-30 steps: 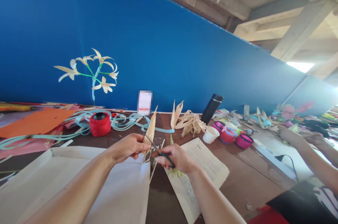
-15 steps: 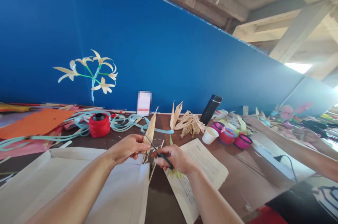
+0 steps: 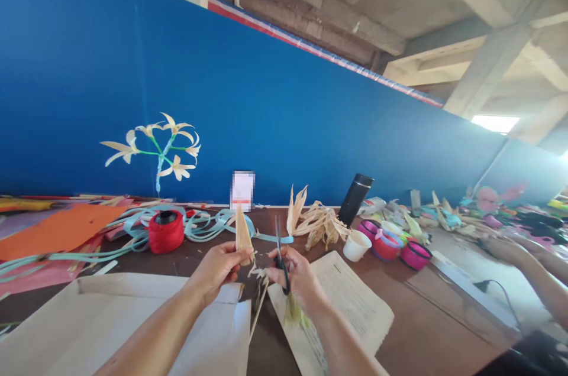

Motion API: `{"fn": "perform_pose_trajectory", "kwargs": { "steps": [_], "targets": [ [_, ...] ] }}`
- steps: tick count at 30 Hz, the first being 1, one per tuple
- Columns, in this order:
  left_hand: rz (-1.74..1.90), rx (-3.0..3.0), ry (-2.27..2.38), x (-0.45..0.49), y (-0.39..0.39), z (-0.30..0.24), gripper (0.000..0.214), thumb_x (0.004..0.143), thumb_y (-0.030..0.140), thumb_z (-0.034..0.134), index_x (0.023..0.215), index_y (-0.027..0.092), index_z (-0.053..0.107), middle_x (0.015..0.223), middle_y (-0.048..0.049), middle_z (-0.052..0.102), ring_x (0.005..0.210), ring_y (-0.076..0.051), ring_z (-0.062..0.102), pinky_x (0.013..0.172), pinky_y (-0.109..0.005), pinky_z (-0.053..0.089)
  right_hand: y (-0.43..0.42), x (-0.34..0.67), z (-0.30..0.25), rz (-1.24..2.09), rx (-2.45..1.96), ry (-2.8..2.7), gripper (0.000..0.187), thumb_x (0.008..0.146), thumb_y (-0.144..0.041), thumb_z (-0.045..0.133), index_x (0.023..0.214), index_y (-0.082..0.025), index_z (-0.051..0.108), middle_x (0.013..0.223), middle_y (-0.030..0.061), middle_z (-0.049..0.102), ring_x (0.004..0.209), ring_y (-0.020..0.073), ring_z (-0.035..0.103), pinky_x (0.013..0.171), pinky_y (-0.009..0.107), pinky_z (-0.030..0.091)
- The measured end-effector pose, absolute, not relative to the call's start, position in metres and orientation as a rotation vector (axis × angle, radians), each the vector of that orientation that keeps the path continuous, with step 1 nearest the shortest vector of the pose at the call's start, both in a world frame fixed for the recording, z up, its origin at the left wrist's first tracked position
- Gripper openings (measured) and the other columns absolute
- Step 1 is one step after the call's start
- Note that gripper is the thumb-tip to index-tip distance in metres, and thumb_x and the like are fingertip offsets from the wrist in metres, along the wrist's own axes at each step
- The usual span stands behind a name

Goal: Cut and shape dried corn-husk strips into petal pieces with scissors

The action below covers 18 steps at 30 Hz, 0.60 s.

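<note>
My left hand (image 3: 219, 266) pinches a pale dried corn husk piece (image 3: 242, 233), which stands upright and pointed. My right hand (image 3: 296, 272) grips black-handled scissors (image 3: 279, 249) with the blades pointing up, a short gap to the right of the husk. Small husk scraps (image 3: 258, 273) hang between the two hands. A green-yellow husk strip (image 3: 293, 308) trails under my right hand. Both hands hover over a brown table (image 3: 421, 323), above a beige paper sheet (image 3: 133, 311) and a printed page (image 3: 350, 299).
A red thread spool (image 3: 166, 231) and light blue ribbon (image 3: 133, 225) lie back left by orange paper (image 3: 62, 228). A husk pile (image 3: 317, 219), black flask (image 3: 355, 198), white cup (image 3: 356, 245) and pink containers (image 3: 415, 255) stand to the right. Another person's arm (image 3: 532, 269) reaches in at right.
The scissors have come off the husk and swung upright. The husk in my left hand now stands vertical and looks shorter. The camera has tilted up a little.
</note>
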<state>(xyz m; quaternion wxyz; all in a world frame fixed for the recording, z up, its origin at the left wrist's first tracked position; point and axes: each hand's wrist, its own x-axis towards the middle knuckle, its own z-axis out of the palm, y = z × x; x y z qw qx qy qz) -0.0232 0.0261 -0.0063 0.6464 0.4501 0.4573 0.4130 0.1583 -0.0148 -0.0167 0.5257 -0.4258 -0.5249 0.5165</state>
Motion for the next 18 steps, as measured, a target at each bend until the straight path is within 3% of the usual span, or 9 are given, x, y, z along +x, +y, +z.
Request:
{"fn": "perform_pose_trajectory", "kwargs": {
  "steps": [13,15,18],
  "targets": [
    [0.891,0.907,0.924,0.005,0.006,-0.009,0.039,0.055,0.043,0.072,0.078,0.012,0.061,0.045,0.0107,0.028,0.039,-0.001,0.016,0.037,-0.016,0.007,-0.017,0.144,-0.015,1.191,-0.984,-1.079,0.034,0.054,-0.018,0.077,0.078,-0.018,0.054,0.056,-0.0065,0.053,0.052,0.0083,0.047,0.049,0.019,0.034],
    [0.915,0.929,0.974,0.004,0.008,-0.009,0.038,0.057,0.046,0.07,0.073,0.013,0.06,0.042,0.0105,0.03,0.036,-0.001,0.019,0.036,-0.015,0.009,-0.017,0.145,-0.014,1.202,-1.0,-1.07,0.034,0.053,-0.019,0.078,0.077,-0.017,0.054,0.054,-0.0074,0.051,0.05,0.0078,0.045,0.047,0.019,0.033],
    [0.968,0.947,0.993,0.002,0.01,-0.01,0.036,0.059,0.046,0.069,0.074,0.015,0.06,0.045,0.0057,0.047,0.038,-0.004,0.039,0.037,-0.015,0.024,-0.017,0.145,-0.013,1.231,-1.033,-1.073,0.035,0.052,-0.021,0.078,0.078,-0.016,0.055,0.055,-0.0064,0.054,0.049,0.0072,0.045,0.048,0.019,0.035]
  ]
}}
